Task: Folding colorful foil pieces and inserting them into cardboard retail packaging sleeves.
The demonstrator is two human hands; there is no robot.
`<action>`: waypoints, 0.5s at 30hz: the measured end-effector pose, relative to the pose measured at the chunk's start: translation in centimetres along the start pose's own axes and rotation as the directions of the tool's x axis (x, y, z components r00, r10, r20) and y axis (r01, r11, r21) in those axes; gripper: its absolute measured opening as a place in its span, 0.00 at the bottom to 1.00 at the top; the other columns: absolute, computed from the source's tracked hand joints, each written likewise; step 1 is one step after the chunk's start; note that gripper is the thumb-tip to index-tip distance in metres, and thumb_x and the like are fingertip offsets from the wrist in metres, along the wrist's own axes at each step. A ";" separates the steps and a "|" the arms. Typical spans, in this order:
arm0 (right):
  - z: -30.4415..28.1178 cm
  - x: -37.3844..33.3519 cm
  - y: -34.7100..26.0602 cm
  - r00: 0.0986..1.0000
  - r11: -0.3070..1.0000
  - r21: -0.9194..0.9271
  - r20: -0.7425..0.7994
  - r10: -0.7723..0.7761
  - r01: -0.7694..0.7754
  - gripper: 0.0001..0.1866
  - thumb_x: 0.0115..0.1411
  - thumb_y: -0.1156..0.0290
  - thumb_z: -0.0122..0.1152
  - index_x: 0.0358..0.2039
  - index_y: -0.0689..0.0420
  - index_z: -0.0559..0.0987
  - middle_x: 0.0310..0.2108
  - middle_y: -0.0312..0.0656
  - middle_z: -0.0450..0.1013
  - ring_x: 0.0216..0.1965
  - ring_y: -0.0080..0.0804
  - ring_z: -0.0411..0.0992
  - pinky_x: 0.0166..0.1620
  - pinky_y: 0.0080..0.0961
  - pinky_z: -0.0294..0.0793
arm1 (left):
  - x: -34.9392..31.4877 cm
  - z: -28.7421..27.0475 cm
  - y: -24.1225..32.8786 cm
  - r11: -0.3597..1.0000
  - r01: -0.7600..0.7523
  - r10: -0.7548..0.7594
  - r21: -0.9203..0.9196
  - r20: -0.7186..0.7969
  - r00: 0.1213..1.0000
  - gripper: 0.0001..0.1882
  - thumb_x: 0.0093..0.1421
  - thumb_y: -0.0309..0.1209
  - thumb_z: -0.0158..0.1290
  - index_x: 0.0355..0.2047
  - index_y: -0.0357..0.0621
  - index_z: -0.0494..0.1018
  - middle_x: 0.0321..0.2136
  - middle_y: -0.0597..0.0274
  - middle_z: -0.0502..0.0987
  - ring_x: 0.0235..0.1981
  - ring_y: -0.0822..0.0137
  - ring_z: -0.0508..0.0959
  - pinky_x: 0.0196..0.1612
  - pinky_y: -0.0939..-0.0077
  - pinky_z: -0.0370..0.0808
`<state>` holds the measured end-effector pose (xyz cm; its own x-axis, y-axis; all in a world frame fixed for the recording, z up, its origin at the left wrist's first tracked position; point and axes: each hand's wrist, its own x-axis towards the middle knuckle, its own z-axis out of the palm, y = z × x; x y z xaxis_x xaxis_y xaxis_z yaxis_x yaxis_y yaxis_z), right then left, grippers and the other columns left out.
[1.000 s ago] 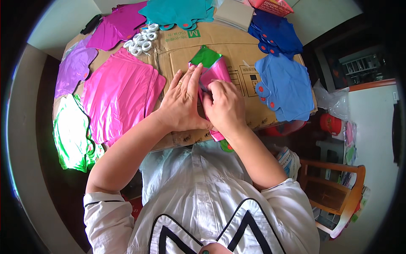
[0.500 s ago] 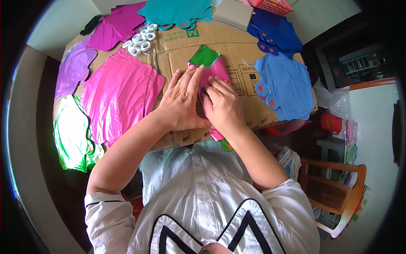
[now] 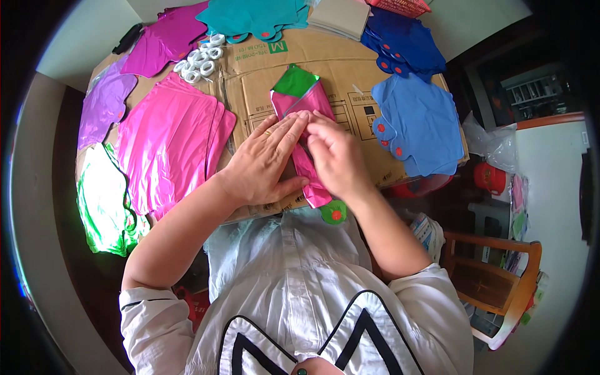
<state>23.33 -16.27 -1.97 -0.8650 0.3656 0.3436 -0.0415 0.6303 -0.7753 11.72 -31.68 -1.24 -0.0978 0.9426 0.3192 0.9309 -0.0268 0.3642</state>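
Note:
A narrow folded strip of shiny pink foil (image 3: 305, 170), like a flat foil balloon, lies on the cardboard in front of me. Its far end shows a green inner face (image 3: 296, 81), and a green lobe with a red dot (image 3: 335, 213) pokes out at the near end. My left hand (image 3: 262, 159) lies flat over its left side, fingers stretched together and thumb apart. Beside it, my right hand (image 3: 337, 156) is closed with bent fingers, its fingertips close to the left fingertips over the foil. What those fingertips pinch, if anything, is hidden.
Flat foil stacks ring the cardboard (image 3: 250, 81): pink (image 3: 169, 144), green (image 3: 103, 200), purple (image 3: 103, 106), magenta (image 3: 164, 40), teal (image 3: 250, 17), dark blue (image 3: 406, 44) and light blue (image 3: 422, 125). White ribbon rolls (image 3: 199, 60) sit far left of centre. A wooden chair (image 3: 490, 284) stands right.
My right hand has lifted off its flat position along the foil and curled its fingers near my left fingertips. More of the pink near end and the green lobe shows. The view has shifted slightly.

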 end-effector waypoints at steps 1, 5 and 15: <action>-0.7 0.5 0.2 0.994 0.968 0.225 0.027 0.106 -0.110 0.15 0.59 0.80 0.48 0.45 0.70 0.76 0.47 0.59 0.74 0.54 0.46 0.72 0.58 0.33 0.69 | -0.1 0.1 0.1 1.000 0.020 -0.020 -0.020 0.001 1.000 0.52 0.53 0.51 0.58 0.67 0.31 0.47 0.66 0.44 0.55 0.67 0.53 0.58 0.68 0.55 0.52; -3.5 4.5 3.1 0.979 0.999 0.029 0.200 -0.032 0.027 0.18 0.64 0.79 0.45 0.54 0.66 0.72 0.53 0.51 0.72 0.57 0.41 0.69 0.63 0.35 0.63 | 0.3 -0.4 0.5 1.000 0.026 -0.027 0.013 0.054 0.998 0.52 0.54 0.51 0.58 0.66 0.31 0.47 0.66 0.47 0.56 0.67 0.53 0.57 0.68 0.55 0.52; -5.2 -3.5 -0.2 0.838 0.756 -0.493 0.530 -0.131 0.430 0.42 0.61 0.46 0.52 0.64 0.66 0.58 0.67 0.57 0.52 0.70 0.50 0.46 0.69 0.50 0.43 | 0.4 -0.4 0.6 0.999 0.041 -0.042 0.022 0.069 0.997 0.51 0.53 0.53 0.58 0.67 0.35 0.50 0.65 0.49 0.57 0.67 0.54 0.56 0.68 0.55 0.51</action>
<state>28.90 -14.09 -0.30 -0.9842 -0.1394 0.1089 -0.1572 0.9715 -0.1772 12.11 -31.43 -0.54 -0.1125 0.9637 0.2423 0.9336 0.0190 0.3579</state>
